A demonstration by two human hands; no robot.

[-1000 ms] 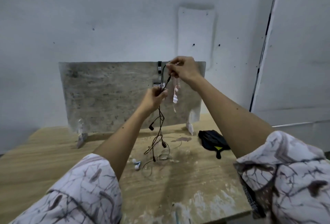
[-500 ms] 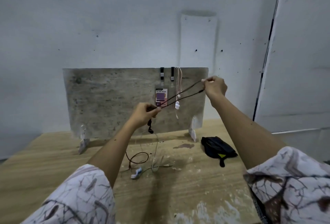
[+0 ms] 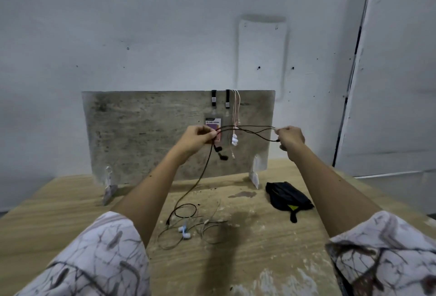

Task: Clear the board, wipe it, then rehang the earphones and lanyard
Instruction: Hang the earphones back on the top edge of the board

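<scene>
Progress: I judge rehanging part done | lanyard [image 3: 213, 116] and pink earphones [image 3: 234, 128] hang at board [image 3: 141, 130] one o'clock | left grip [image 3: 197, 139] and right grip [image 3: 289, 136] each pinch black earphones [image 3: 247, 129], stretched between | white earphones [image 3: 184, 233] lie on worktop [image 3: 59, 206], six o'clock.

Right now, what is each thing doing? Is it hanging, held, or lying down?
Black earphones: stretched between both hands, tail trailing to the table.
Left hand: pinching the black cord.
Right hand: pinching the cord's other end.
Pink earphones: hanging on the board.
Lanyard card: hanging on the board.
Board: standing upright.
White earphones: lying loose on the table.
Black pouch: lying on the table.
</scene>
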